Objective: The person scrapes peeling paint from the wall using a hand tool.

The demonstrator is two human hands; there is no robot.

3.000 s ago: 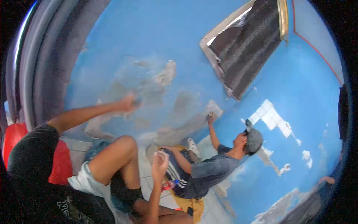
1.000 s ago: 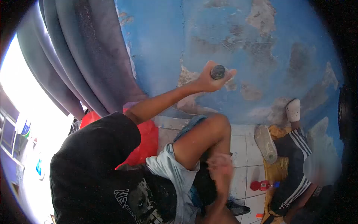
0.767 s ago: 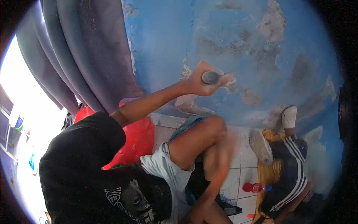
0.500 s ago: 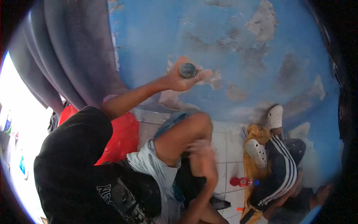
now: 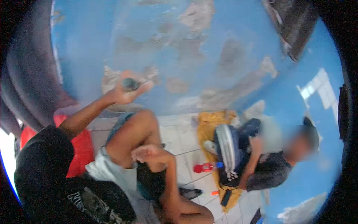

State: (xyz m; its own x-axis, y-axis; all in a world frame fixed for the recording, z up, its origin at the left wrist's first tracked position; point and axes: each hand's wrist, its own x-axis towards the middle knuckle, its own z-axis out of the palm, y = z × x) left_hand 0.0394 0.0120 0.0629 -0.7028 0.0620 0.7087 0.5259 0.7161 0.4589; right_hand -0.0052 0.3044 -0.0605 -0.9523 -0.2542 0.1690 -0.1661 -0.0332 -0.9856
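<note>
Blue wall (image 5: pixel 85 41), bare in patches, looks to be the focus of this step; a co-worker (image 5: pixel 270 170) sits at right. Near a raised leg (image 5: pixel 130 142), the right hand (image 5: pixel 149 153) hangs loose-fingered, seemingly empty. The left hand (image 5: pixel 128 97) grips a dark tool (image 5: pixel 130 84) before the wall, contact hidden; next would call for a steady hold. Half a second ago, less of the co-worker showed.

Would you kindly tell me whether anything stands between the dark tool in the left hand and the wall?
Nothing visible stands between the tool and the wall, though the left hand hides the tool's far end.
</note>
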